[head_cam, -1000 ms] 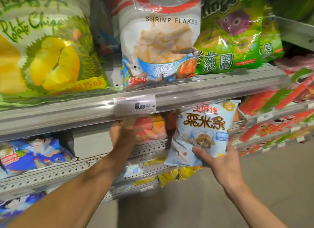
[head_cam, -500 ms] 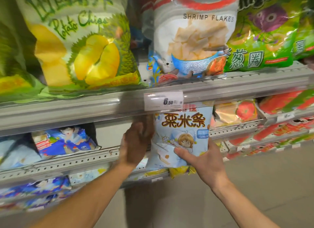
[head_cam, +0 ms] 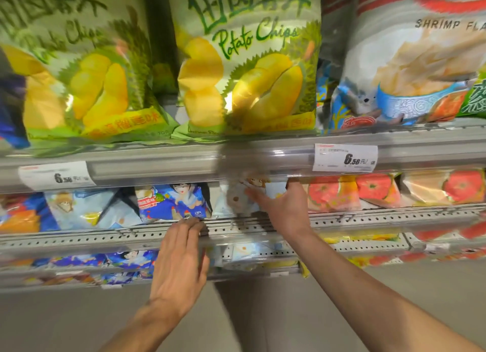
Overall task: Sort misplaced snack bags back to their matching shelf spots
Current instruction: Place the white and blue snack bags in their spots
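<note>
Since half a second ago the pale blue snack bag has gone from mid-air into the shelf gap, upright, just under the price rail. Right hand is up against it, fingers spread, pushing rather than gripping. Left hand lies flat and relaxed on the perforated shelf edge, lower-left of the bag, so the right is nearer.

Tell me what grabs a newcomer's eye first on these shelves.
Two big green-and-yellow durian potato chip bags dominate the top shelf. Below them, the right hand pushes a pale blue cartoon snack bag into the middle shelf, while the left hand rests open on the perforated grey shelf rail.
</note>
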`<move>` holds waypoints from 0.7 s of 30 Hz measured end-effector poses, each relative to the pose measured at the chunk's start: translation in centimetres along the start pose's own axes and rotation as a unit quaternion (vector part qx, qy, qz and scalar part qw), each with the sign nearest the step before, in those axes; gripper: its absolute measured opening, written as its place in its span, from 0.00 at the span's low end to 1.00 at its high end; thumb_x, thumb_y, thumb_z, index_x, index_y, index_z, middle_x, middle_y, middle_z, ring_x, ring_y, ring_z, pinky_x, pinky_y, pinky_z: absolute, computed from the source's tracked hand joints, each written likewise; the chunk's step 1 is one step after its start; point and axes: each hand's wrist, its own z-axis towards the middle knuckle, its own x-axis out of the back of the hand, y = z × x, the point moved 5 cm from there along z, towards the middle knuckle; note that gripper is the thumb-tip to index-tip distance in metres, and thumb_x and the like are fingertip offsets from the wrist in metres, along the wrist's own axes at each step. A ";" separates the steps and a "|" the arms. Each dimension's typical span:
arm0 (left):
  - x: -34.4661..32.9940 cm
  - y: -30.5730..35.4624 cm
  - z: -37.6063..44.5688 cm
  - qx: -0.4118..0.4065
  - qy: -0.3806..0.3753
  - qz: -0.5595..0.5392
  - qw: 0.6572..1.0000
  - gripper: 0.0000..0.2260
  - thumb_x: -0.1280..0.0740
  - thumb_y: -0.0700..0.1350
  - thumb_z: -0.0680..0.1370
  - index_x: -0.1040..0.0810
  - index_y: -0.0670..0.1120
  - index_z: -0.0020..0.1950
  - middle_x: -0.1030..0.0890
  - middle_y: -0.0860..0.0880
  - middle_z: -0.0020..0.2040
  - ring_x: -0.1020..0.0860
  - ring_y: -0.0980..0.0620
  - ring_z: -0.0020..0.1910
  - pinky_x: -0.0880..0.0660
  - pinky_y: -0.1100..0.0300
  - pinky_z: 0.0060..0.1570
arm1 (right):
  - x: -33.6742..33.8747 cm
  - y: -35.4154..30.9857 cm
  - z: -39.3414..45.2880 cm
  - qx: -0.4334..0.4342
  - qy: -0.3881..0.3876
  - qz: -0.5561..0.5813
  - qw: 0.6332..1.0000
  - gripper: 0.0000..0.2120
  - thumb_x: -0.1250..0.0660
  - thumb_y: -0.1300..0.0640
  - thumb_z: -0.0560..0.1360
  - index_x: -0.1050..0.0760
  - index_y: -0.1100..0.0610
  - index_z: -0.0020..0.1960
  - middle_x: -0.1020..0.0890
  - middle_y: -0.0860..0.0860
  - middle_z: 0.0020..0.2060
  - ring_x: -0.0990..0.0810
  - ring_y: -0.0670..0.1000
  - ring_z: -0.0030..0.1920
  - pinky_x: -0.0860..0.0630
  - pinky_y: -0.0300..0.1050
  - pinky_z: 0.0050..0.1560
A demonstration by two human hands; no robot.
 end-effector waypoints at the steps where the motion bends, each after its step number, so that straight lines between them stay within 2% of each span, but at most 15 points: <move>1: 0.2 0.2 0.1 0.002 -0.004 -0.005 1.000 0.28 0.26 0.41 0.70 0.27 0.39 0.68 0.27 0.43 0.65 0.28 0.42 0.65 0.30 0.47 0.68 | -0.7 0.2 0.4 0.000 -0.002 -0.025 1.000 0.25 0.18 0.42 0.64 0.30 0.51 0.45 0.30 0.39 0.35 0.29 0.40 0.34 0.33 0.32 0.36; 3: 0.3 0.4 0.1 0.006 -0.003 -0.016 1.000 0.28 0.27 0.42 0.70 0.28 0.40 0.68 0.27 0.44 0.65 0.28 0.43 0.64 0.29 0.48 0.67 | -1.8 0.7 1.0 0.001 -0.002 -0.054 0.999 0.29 0.18 0.40 0.65 0.33 0.54 0.48 0.36 0.38 0.35 0.35 0.40 0.35 0.37 0.33 0.34; 4: 0.5 0.4 0.2 0.008 0.002 -0.021 1.000 0.28 0.27 0.42 0.70 0.28 0.40 0.69 0.27 0.44 0.65 0.28 0.43 0.64 0.29 0.48 0.67 | -2.1 0.9 1.2 0.001 -0.004 -0.060 0.998 0.29 0.19 0.40 0.65 0.33 0.54 0.49 0.35 0.39 0.36 0.33 0.41 0.37 0.36 0.33 0.35; 6: 0.6 0.3 0.2 0.016 0.003 -0.032 0.999 0.27 0.28 0.42 0.70 0.28 0.40 0.69 0.27 0.44 0.64 0.27 0.43 0.63 0.29 0.49 0.67 | -2.5 1.7 1.5 -0.016 -0.023 -0.064 0.998 0.32 0.19 0.39 0.65 0.29 0.59 0.55 0.25 0.45 0.43 0.25 0.48 0.48 0.26 0.41 0.46; 8: 0.7 0.3 0.3 0.013 0.000 -0.033 0.999 0.27 0.28 0.42 0.71 0.28 0.40 0.69 0.27 0.44 0.64 0.27 0.44 0.63 0.29 0.50 0.67 | -2.4 2.1 1.5 -0.025 -0.046 -0.070 0.996 0.39 0.19 0.40 0.65 0.29 0.61 0.66 0.19 0.52 0.56 0.22 0.54 0.59 0.23 0.50 0.59; 12: 0.8 0.1 0.2 0.011 -0.004 -0.040 0.999 0.25 0.30 0.44 0.72 0.28 0.43 0.68 0.28 0.47 0.65 0.29 0.47 0.64 0.31 0.53 0.68 | -1.7 2.3 1.3 -0.027 -0.075 -0.126 0.989 0.44 0.20 0.39 0.65 0.32 0.60 0.71 0.20 0.51 0.58 0.23 0.52 0.57 0.26 0.46 0.54; 18: 0.9 0.0 0.3 0.003 -0.008 -0.051 0.999 0.23 0.31 0.46 0.73 0.28 0.44 0.67 0.30 0.49 0.65 0.31 0.49 0.65 0.32 0.56 0.69 | -1.5 2.2 0.9 -0.035 -0.108 -0.142 0.983 0.49 0.20 0.39 0.66 0.37 0.60 0.76 0.23 0.55 0.69 0.26 0.56 0.68 0.27 0.47 0.64; 21: 1.0 -0.2 0.3 0.002 -0.021 -0.080 0.997 0.23 0.31 0.46 0.74 0.29 0.45 0.69 0.31 0.50 0.67 0.33 0.51 0.68 0.34 0.58 0.70 | -1.1 1.7 0.2 -0.037 -0.090 -0.124 0.988 0.45 0.19 0.41 0.66 0.34 0.60 0.74 0.22 0.54 0.66 0.24 0.54 0.67 0.26 0.46 0.65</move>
